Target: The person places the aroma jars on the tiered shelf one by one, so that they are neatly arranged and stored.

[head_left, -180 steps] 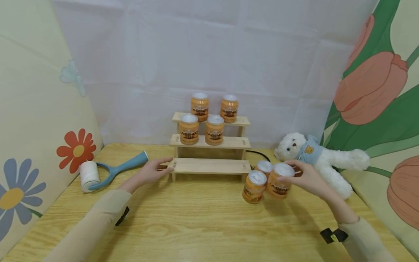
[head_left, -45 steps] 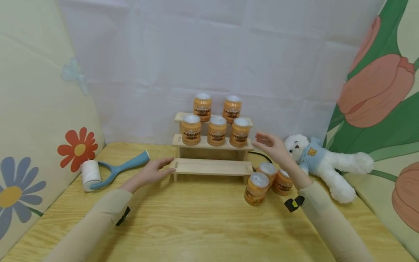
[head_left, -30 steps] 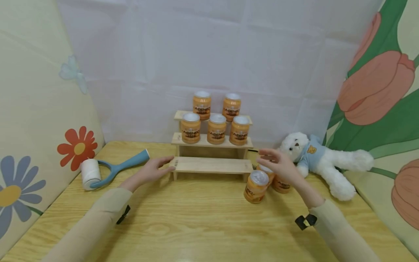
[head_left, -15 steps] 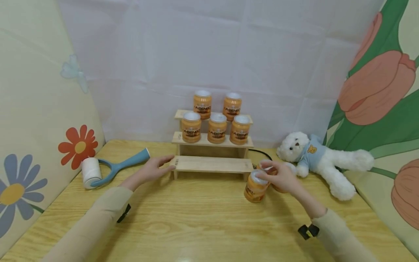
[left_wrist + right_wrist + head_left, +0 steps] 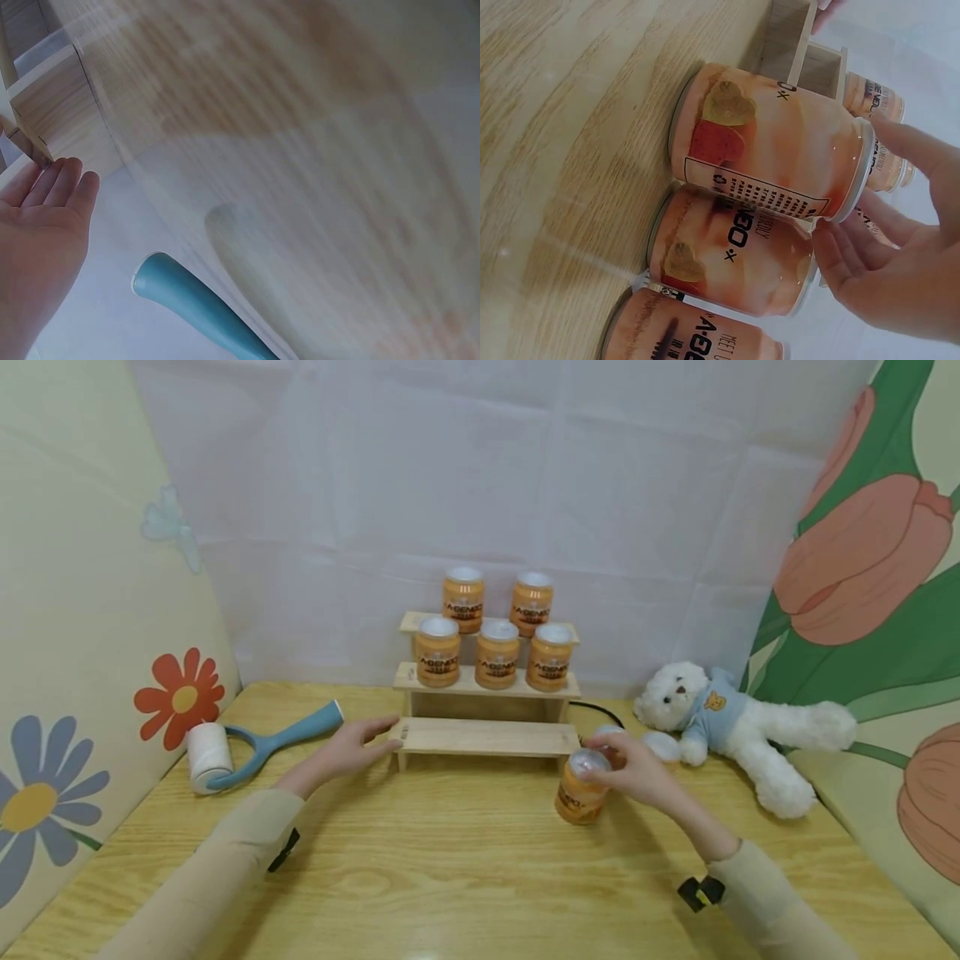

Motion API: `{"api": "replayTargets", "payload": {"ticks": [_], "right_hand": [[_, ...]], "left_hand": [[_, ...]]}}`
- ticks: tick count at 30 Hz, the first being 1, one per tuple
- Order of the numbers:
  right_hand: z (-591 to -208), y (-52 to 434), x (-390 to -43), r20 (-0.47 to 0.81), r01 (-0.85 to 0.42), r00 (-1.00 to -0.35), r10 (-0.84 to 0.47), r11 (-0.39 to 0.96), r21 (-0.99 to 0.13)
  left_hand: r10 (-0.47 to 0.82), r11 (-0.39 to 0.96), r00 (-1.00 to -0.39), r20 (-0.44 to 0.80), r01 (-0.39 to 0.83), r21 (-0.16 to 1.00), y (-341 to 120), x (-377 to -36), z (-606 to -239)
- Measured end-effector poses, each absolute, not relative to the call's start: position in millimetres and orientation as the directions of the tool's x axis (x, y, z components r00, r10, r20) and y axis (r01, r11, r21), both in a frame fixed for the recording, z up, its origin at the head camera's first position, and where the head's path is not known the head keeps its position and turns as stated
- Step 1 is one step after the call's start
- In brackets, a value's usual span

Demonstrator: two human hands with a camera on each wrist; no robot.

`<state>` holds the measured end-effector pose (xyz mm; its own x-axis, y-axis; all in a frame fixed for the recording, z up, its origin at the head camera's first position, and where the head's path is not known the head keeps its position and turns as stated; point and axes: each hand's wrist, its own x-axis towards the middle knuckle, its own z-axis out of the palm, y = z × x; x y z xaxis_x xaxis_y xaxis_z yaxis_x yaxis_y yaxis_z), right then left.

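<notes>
My right hand [image 5: 637, 770] holds the upper part of an orange can [image 5: 577, 797] with a silvery lid, thumb and fingers at its rim. In the right wrist view this can [image 5: 772, 142] stands closest to the hand, beside two more cans. Those two are mostly hidden behind my right hand in the head view. My left hand [image 5: 347, 752] touches the left end of the lowest board of a three-step wooden rack [image 5: 487, 737], fingers fairly straight. Three cans stand on the middle step, among them the right one [image 5: 550, 660]; two are on the top step, including the left one [image 5: 463, 602].
A blue-handled lint roller [image 5: 277, 739] lies on the wooden table [image 5: 420, 877] at left. A white teddy bear [image 5: 727, 718] in a blue shirt lies at right. A black cable [image 5: 603, 712] runs behind the rack. A white cloth backdrop [image 5: 480, 468] hangs behind.
A third can has come onto the middle step. My right hand has come down from there to the front can and taken hold; that can has shifted slightly left. My left hand stays put.
</notes>
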<state>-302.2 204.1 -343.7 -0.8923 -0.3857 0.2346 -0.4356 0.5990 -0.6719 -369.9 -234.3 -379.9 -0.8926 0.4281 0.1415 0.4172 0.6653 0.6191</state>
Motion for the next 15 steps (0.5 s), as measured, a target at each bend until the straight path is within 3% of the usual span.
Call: {"api": "replayTargets", "payload": {"ticks": [10,15], "right_hand": [[-344.3,206.5,-302.6,0.190,-0.503,-0.814,-0.549,0.504,-0.702],[-348.4,203.5,-298.8,0.139,-0.413,-0.853,-0.502,0.489,-0.768]], "left_hand": [[0.430,0.659,-0.890,0.150,0.423,0.622,-234.4,-370.3,-379.8],[0.435,0.659,-0.886,0.161,0.435,0.614,-233.8,-369.7,-379.4]]}}
